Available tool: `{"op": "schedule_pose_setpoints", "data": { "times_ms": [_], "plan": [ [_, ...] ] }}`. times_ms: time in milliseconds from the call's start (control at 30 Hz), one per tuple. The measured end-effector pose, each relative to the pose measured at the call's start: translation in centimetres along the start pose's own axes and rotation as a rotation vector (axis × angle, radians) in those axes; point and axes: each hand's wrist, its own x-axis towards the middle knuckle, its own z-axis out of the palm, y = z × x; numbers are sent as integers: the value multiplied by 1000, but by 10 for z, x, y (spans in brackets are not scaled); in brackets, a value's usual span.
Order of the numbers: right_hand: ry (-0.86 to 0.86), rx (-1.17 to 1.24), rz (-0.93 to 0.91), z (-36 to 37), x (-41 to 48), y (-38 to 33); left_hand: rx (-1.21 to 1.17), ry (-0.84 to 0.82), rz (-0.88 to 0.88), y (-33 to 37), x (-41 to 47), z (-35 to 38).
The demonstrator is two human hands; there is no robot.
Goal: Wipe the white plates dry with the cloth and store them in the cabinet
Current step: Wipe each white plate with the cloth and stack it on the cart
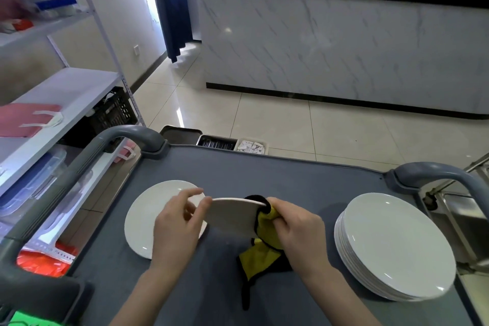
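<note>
Step, my read: wiping in hand. Plate [232,217] held tilted above cart top [264,172], between hands. Left hand [177,222] pinches left rim; right hand [296,230] clamps yellow cloth [264,254] over right rim. Next, I judge: turn rim through cloth, keep pinch firm.

Single plate [143,219] lies left, stack [397,246] right. Tiled floor [291,124], marble-fronted counter [344,47] beyond. I cannot pick out cabinet.

Only hands and forearms show, in the lower middle of the frame. The bare left hand [176,225], left of centre, joins a bare left forearm [140,299] that runs off the bottom edge — uncovered along all that shows. The bare right hand [296,230], right of centre, joins a bare right forearm [341,296], likewise uncovered down to the bottom edge. Fingers are slim with rounded tips — the nails too blurred to describe.
</note>
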Motion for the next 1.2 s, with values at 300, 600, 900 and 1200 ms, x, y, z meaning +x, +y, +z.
{"op": "schedule_pose_setpoints", "data": {
  "times_ms": [300,600,900,1200],
  "plan": [
    [-84,74,-287,0,-23,-10,-812,-190,-723,8,1,13],
    [-508,360,82,3,-26,3,-897,-202,-546,-9,-13,0],
    [-607,292,-75,36,24,-34,-759,-358,-268,-3,-21,-10],
    [-620,234,-8,44,22,-9,-825,-152,-306,-14,-15,-34]
  ]
}}
